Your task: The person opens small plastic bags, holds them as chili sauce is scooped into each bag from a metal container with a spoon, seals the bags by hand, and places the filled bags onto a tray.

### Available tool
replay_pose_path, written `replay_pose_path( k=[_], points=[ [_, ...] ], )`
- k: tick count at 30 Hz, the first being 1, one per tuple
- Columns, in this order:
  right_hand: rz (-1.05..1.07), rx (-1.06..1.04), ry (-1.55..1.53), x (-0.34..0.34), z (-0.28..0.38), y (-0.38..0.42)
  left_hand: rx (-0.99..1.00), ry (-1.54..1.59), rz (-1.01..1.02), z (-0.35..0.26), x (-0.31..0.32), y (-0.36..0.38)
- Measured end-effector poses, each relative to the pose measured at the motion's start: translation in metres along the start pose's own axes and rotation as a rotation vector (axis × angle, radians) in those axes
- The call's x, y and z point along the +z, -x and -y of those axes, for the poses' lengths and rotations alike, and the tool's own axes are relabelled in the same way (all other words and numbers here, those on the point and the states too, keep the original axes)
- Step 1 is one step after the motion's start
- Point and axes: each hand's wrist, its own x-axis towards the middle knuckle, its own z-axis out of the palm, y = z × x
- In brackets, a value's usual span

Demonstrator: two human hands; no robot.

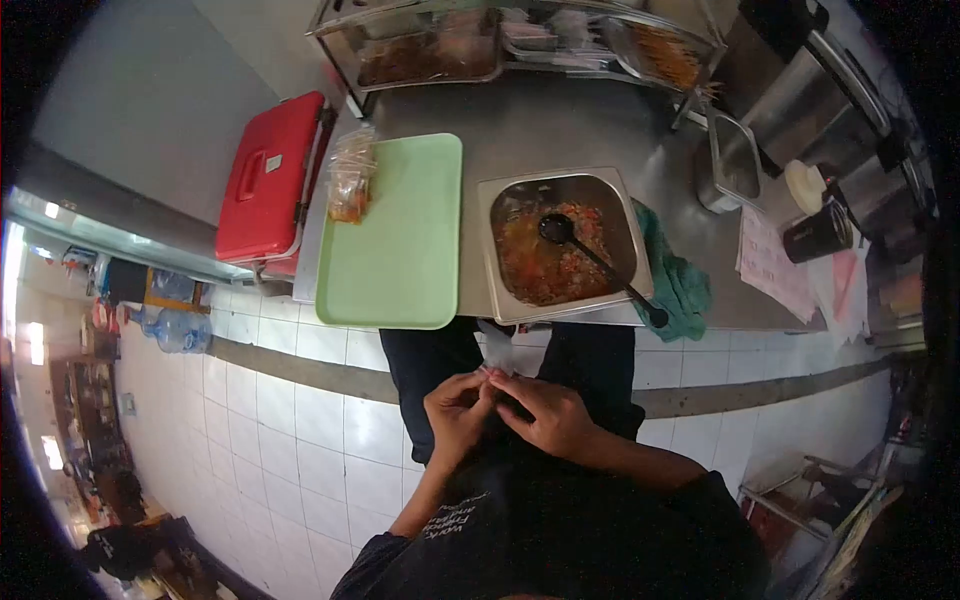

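Close to my body, below the table edge, my left hand (457, 408) and my right hand (548, 412) meet with fingertips pinched together. Between them they grip a small translucent plastic bag (497, 350), whose pale end sticks up past the fingers. Its contents, if any, cannot be made out. Ahead stands a steel pan (487, 215) of chunky red-orange sauce, with a black ladle (597, 262) resting in it and its handle over the near right rim. To the left lies a light green tray (405, 250) bearing several small filled plastic bags (350, 180) at its upper left.
A green cloth (680, 280) lies right of the pan. Farther right are a steel container (730, 165), a dark cup (818, 235) and pink-white paper (775, 262). A red cooler box (268, 180) stands left of the tray. A metal rack (520, 72) spans the back.
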Motion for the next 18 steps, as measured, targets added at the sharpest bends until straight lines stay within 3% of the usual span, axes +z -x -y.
replay_pose_path(
  k=[4,10,16,18],
  points=[
    [0.064,0.159,-0.071,-0.008,0.006,0.0,-0.144,0.163,0.136,0.019,-0.006,-0.004],
    [0.047,0.388,-0.55,-0.01,-0.004,-0.005,-0.226,0.51,0.25,0.073,-0.004,-0.007],
    [0.174,0.497,-0.701,-0.013,-0.025,-0.003,-0.185,0.477,0.272,0.074,-0.004,-0.004],
    [0.185,0.456,-0.587,-0.005,-0.032,-0.002,-0.181,0.397,0.251,0.07,-0.002,-0.004]
  ],
)
